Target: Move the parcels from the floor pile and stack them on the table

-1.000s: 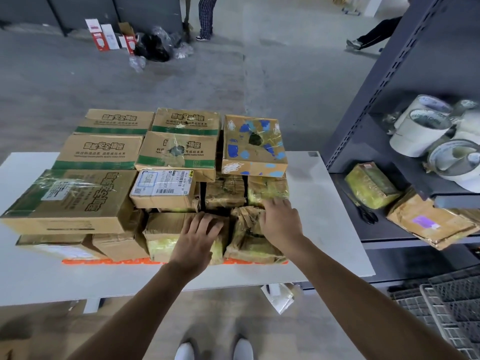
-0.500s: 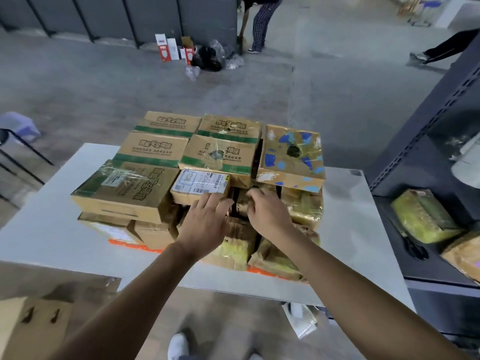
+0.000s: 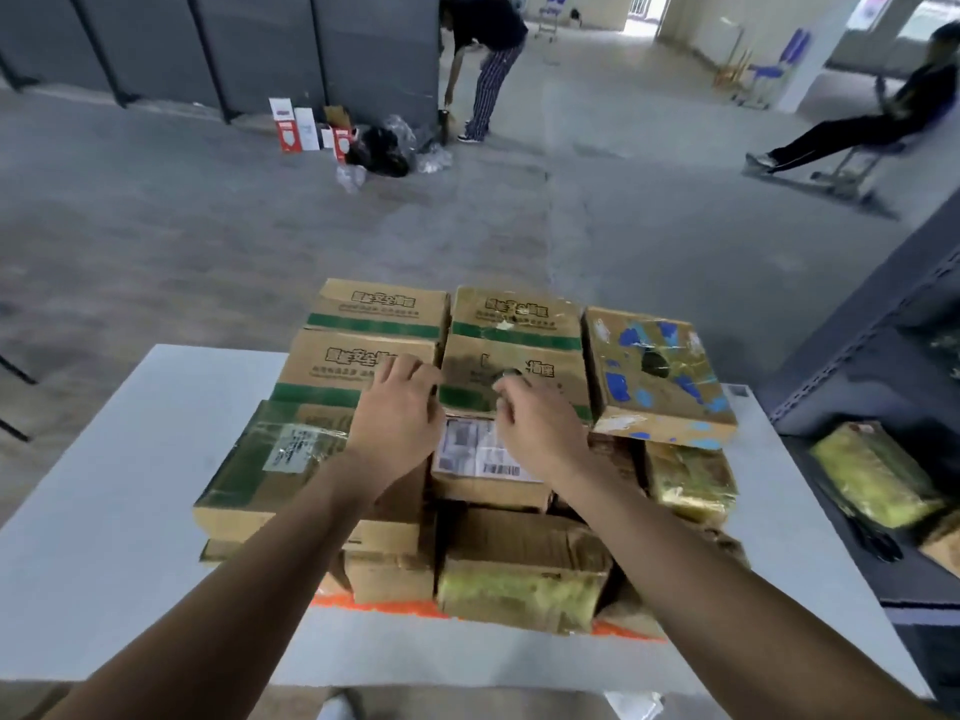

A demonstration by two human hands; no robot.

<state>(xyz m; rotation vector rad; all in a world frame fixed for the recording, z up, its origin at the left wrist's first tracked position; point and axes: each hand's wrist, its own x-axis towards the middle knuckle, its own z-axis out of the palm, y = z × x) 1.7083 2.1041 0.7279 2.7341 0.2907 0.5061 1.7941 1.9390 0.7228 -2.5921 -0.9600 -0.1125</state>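
Note:
A stack of brown cardboard parcels sits on the white table (image 3: pixel 130 511). Several green-striped boxes (image 3: pixel 374 314) form the back rows, and a box with blue patches (image 3: pixel 654 376) lies at the right. A small box with a white label (image 3: pixel 483 459) sits in the middle, above tape-wrapped parcels (image 3: pixel 519 569). My left hand (image 3: pixel 400 413) rests with fingers spread on the green-striped box at the stack's middle. My right hand (image 3: pixel 535 413) hovers over the labelled box with fingers loosely curled and holds nothing.
A dark metal shelf (image 3: pixel 883 356) stands at the right with a yellow-wrapped parcel (image 3: pixel 872 475) on it. Beyond the table, one person bends by a grey partition (image 3: pixel 483 70) and another sits at the far right (image 3: pixel 883 122). Boxes and bags (image 3: pixel 337 137) lie on the floor.
Both hands have moved up and back, from the front tape-wrapped parcels to the top of the stack. The camera has tilted up, showing more of the room.

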